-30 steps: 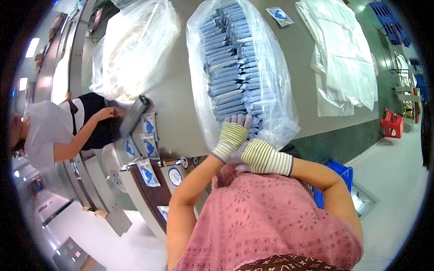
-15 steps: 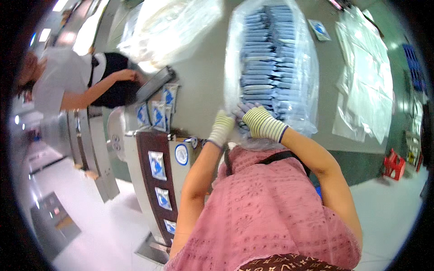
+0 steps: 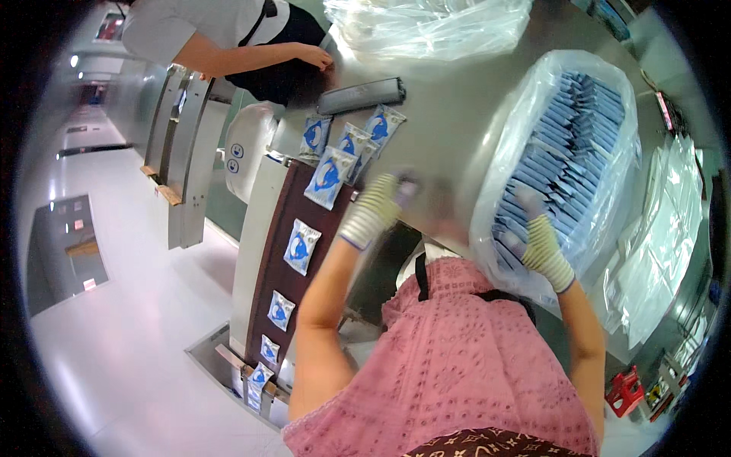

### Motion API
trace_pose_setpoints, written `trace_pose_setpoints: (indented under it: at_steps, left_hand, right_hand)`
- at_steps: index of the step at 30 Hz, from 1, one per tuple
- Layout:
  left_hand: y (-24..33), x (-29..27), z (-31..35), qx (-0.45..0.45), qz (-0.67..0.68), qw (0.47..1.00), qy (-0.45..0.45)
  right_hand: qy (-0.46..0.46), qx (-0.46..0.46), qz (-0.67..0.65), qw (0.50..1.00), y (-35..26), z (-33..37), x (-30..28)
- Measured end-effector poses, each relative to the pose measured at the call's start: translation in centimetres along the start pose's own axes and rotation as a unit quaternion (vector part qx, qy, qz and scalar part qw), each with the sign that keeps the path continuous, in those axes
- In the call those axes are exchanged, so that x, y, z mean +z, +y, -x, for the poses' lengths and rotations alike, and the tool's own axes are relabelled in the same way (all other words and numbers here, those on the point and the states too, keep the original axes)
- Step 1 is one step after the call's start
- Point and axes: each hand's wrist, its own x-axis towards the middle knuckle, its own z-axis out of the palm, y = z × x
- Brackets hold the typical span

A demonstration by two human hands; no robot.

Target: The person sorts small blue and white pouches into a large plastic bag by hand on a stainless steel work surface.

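Blue packets point(image 3: 560, 145) sit stacked in a big clear bag point(image 3: 502, 152) on the grey desk point(image 3: 449, 114). Reaching into the bag, the right hand point(image 3: 537, 236) touches them; I cannot tell if its fingers are closed. Near the belt point(image 3: 285, 251) of pouches point(image 3: 329, 177), the left hand point(image 3: 377, 209) looks blurry, fingers curled round something small.

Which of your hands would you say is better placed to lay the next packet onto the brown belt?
Left, probably. The left hand is blurred at the head of the brown belt, beside the queued packets. The right hand reaches into the clear bag of blue packets.
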Motion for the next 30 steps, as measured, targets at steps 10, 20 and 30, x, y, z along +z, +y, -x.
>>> trace_pose_setpoints:
  at_steps: [10, 20, 30]
  left_hand:
    - [-16.4, -10.3, -7.1, -0.25, -0.086, 0.962, -0.071]
    - [-9.5, 2.9, -8.0, -0.104, -0.177, 0.973, -0.109]
    - [-8.5, 5.1, -8.8, -0.16, 0.494, 0.839, 0.162]
  right_hand:
    - [-0.08, 0.133, -0.071, 0.985, -1.4, -22.6, 14.3]
    - [-0.141, 0.244, -0.017, 0.959, 7.3, -25.2, 21.8]
    - [-0.091, 0.259, -0.369, 0.888, 1.6, -20.5, 15.0]
